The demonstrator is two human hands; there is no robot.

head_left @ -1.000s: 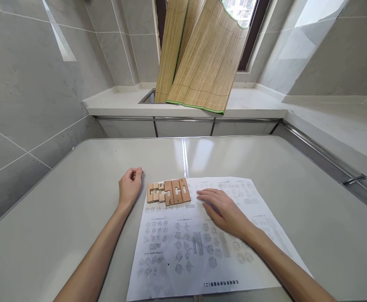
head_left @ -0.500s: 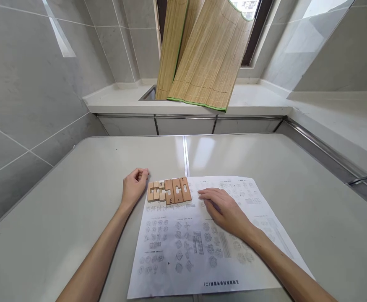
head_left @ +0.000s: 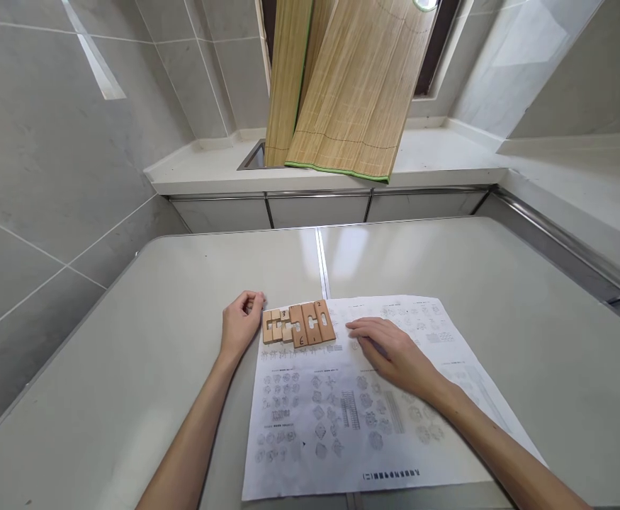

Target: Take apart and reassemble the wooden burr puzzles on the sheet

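Note:
Several flat wooden pieces [head_left: 311, 324] lie side by side in a row on the upper left of a large printed sheet [head_left: 336, 425]; some carry handwritten numbers, and the left ones are paler and smaller. My left hand [head_left: 243, 319] rests on the table just left of the row, its fingers curled together; whether anything is inside them is hidden. To the right of the pieces, my right hand [head_left: 389, 347] lies palm down on the sheet with its fingers stretched out, holding nothing.
A pale table [head_left: 246, 262] has a seam down its middle. Behind it, a bamboo mat [head_left: 352, 92] with green edging hangs over a white ledge [head_left: 203, 170] by the window. Metal rails run along the ledge and the right side; grey tiled walls stand around.
The camera view has shifted a little, so the table, sheet, pieces and hands appear farther right. Both hands keep nearly the same pose beside the pieces.

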